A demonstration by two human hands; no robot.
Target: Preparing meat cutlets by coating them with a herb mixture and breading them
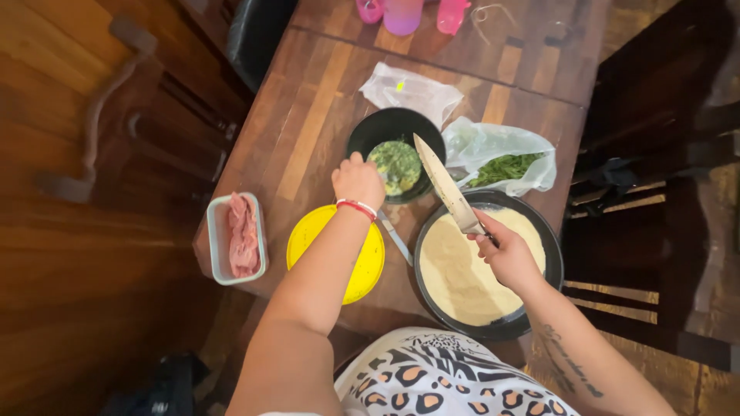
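Observation:
My left hand (358, 179) is closed at the near rim of a black bowl (371, 131) that holds a green and yellow mix (397, 165); it seems to hold a utensil dipped in the mix, mostly hidden by the fingers. A red band sits on that wrist. My right hand (505, 250) grips the handle of a large kitchen knife (445, 183), blade pointing up and away over the bowl. The right hand hovers above a black dish (549, 254) filled with pale breadcrumbs (462, 270).
A yellow plate (308, 231) lies under my left forearm, with another knife (396, 237) beside it. A clear tub of raw pink meat (241, 235) sits at the table's left edge. Plastic bags (412, 91), one holding green herbs (505, 166), lie behind the bowl. Pink cups (403, 14) stand far back.

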